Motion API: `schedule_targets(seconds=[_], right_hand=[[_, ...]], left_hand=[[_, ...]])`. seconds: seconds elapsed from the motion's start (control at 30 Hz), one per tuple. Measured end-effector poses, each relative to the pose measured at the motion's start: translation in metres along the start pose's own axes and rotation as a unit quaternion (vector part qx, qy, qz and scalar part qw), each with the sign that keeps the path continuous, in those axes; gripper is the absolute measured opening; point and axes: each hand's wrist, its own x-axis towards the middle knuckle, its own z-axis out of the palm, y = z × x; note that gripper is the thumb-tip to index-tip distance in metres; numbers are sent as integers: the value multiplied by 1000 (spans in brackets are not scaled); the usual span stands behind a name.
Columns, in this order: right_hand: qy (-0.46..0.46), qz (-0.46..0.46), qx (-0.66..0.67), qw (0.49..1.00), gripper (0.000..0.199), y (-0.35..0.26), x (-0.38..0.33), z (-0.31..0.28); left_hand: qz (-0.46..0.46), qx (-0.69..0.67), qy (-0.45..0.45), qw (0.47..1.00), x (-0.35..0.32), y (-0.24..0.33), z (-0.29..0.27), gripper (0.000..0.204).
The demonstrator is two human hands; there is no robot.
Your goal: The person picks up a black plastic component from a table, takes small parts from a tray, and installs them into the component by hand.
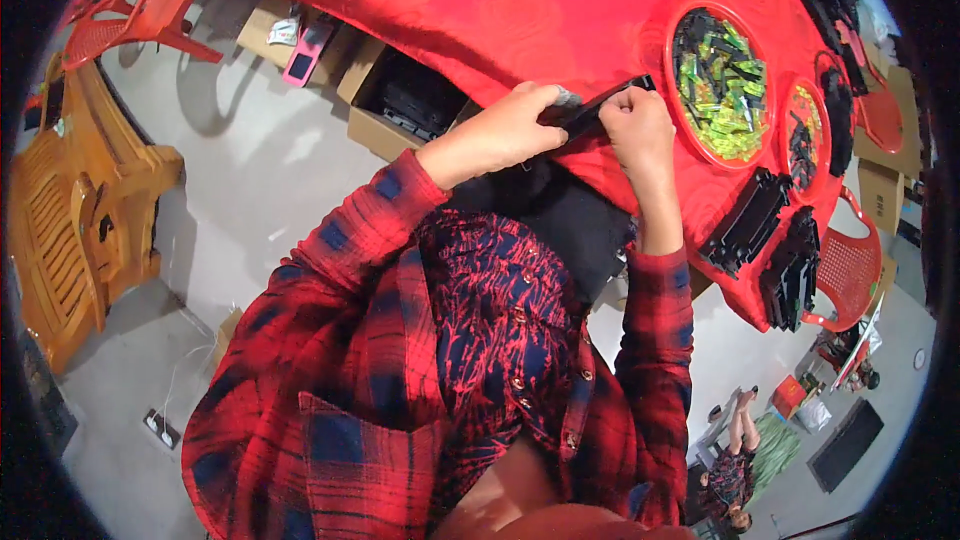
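Observation:
My left hand (512, 127) and my right hand (640, 125) meet at the near edge of a table with a red cloth (520, 10). Between them they hold a slim black strip-shaped part (598, 110). The left hand grips its near end, with something small and grey by its fingertips. The right hand pinches the far end. Both sleeves are red and blue plaid.
A red round tray (668, 40) holds green and black small parts, a second smaller tray (805, 135) lies beyond. Stacks of black parts (745, 225) sit at the table's right edge. Cardboard boxes (400, 100) stand under the table. Red plastic chairs (130, 10), a wooden chair (75, 220), another person (735, 470) lower right.

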Motion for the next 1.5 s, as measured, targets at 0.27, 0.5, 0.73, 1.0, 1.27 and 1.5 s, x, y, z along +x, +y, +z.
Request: schedule_targets(seconds=[0.27,0.5,0.73,1.0,1.27,1.5], right_hand=[[73,-59,-46,994,13,-10,-21,10],[80,-117,-146,979,13,-33,-48,15],[77,-123,-199,969,14,-42,-80,24],[76,-137,-188,970,15,-50,-105,25],[70,-149,-129,978,14,-54,-127,28],[32,-113,-193,974,18,-75,-158,26]], left_hand=[[-142,-70,142,977,-30,-6,19,31],[-157,-69,190,967,-61,-7,29,31],[-214,-56,236,946,-94,-9,51,33],[-173,-21,196,965,-121,-10,55,31],[-201,59,175,962,-144,-1,52,34],[-180,5,137,974,-172,2,49,28]])
